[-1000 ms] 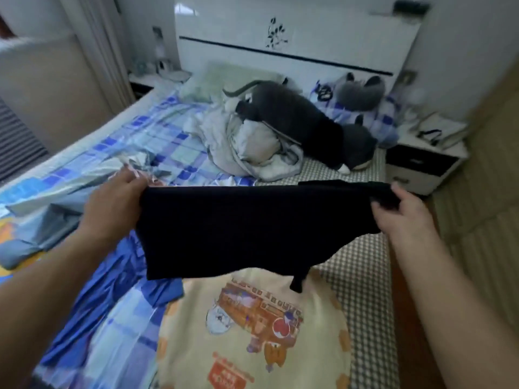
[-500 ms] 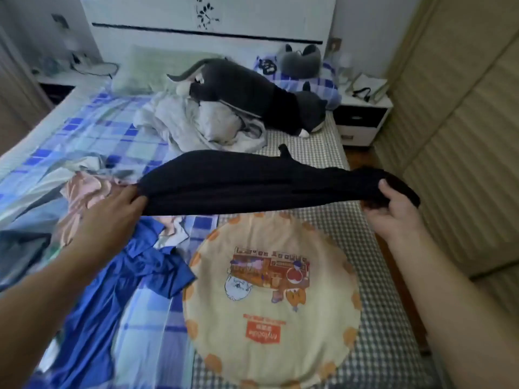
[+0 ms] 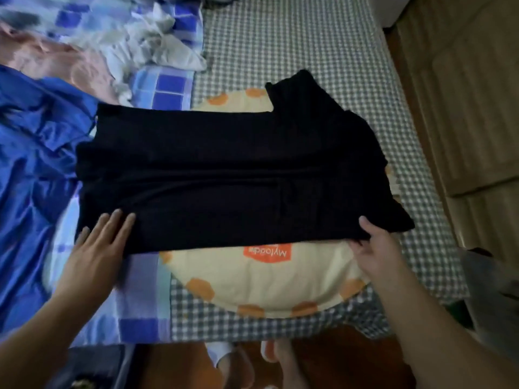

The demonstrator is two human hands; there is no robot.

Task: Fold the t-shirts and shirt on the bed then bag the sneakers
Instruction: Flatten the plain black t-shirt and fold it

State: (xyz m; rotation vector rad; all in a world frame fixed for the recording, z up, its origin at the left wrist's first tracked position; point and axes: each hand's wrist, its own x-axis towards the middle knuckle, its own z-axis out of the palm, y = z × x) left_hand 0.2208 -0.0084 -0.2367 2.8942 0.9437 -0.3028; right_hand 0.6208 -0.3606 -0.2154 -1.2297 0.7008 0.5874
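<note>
1. So here's where we're at: the black knit t-shirt [image 3: 224, 169] is lying flat, folded lengthwise, across the round cream cushion with orange dots and a cartoon print [image 3: 266, 279], near the near edge of the bed. One sleeve pokes out at the far right.

2. Our left hand [image 3: 95, 248] lies flat on the near-left corner of the tee, fingers straight and a bit apart, just pressing. Our right hand [image 3: 379, 248] has the near-right hem, thumb on top of the cloth with the other fingers tucked below the edge, so it looks like a pinch.

3. Biggest risk we see: the cushion is domed and soft, so when we fold across, the layers could slide and the edges won't line up.

4. That far-right sleeve isn't tucked. If we fold without flipping it in, we probably get a lump or a tail hanging out.

5. The left end of the tee hangs off the cushion toward the rumpled bright blue shirt [image 3: 33, 164]. Dragging the fold leftward could snag it and pull it along.

6. The peach-pink garment [image 3: 56, 60] and the crumpled white cloth [image 3: 157, 43] sit far left, well apart, no trouble there.

7. Can't spot any sneakers or a bag in this view, only our feet on the reddish-brown floor [image 3: 337, 360], so that part looks not yet started.
</note>
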